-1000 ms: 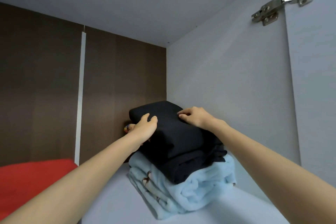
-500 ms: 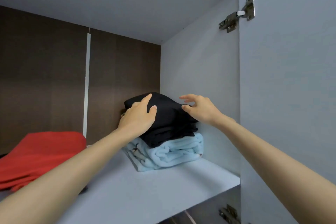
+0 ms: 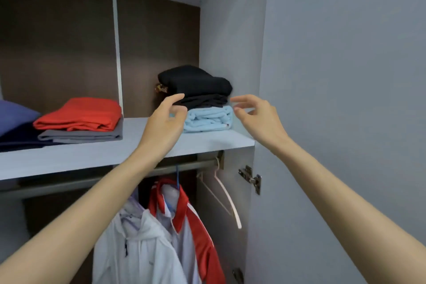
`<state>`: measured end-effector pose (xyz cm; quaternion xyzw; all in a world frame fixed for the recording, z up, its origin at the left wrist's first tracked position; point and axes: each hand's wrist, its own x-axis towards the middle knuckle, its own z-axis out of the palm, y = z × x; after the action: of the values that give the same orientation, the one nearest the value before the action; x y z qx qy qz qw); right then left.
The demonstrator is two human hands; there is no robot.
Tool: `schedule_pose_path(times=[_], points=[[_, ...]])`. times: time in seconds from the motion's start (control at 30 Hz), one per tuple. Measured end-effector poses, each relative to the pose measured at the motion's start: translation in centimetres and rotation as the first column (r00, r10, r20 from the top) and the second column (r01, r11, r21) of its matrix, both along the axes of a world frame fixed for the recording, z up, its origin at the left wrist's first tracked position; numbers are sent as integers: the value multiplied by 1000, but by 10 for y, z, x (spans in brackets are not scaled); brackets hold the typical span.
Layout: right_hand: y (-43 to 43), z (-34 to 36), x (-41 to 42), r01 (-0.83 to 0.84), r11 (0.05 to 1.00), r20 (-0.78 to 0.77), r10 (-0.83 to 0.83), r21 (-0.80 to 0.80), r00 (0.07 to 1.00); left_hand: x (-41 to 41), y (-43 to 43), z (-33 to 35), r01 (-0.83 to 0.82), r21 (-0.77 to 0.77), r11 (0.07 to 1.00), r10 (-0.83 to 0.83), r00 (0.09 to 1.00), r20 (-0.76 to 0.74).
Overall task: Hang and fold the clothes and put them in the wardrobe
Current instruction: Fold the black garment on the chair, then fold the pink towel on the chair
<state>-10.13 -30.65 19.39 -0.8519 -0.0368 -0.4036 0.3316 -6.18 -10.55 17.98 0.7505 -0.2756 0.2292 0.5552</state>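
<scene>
Both hands empty: left hand (image 3: 164, 120) with fingers loosely curled, right hand (image 3: 255, 115) spread, neither gripping anything. The black fold (image 3: 196, 83) sits dead ahead between them, just above the fingertips, on top of the blue towel (image 3: 209, 117) on the shelf (image 3: 92, 157), its long side running from one hand across to the other. Left is the nearer one. Its fingertips overlap the fold's lower edge, though contact I cannot call. Right hangs just off the other end, clear of it — this pile looks placed

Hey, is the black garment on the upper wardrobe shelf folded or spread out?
Folded. The black garment lies as a compact, layered bundle on top of the light blue blanket on the shelf.
</scene>
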Motion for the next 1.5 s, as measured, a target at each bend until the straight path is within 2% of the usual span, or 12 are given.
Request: schedule_pose_path(times=[0.3,0.53,0.7,0.87,1.07,1.3,1.5], points=[[17,-76,-131,40,989,-83,-29,144,996,-108,22,-46,133,14,991,-131,985,-110],[34,-144,-243,195,956,-221,-146,220,964,-189,21,-108,288,43,957,-272,935,-228],[37,-202,-336,358,899,-306,-277,253,911,-248,0,-161,437,78,896,-391,860,-327],[22,-252,-443,560,789,-386,-449,253,806,-316,-44,-200,593,78,801,-518,753,-405],[2,-299,-578,749,589,-491,-578,302,652,-417,-106,-238,774,121,621,-646,594,-480],[-22,-356,-739,866,379,-574,-649,325,499,-557,-183,-290,896,162,414,-710,429,-558],[-32,-417,-862,927,169,-722,-586,336,369,-685,-234,-344,948,205,243,-673,317,-668]])
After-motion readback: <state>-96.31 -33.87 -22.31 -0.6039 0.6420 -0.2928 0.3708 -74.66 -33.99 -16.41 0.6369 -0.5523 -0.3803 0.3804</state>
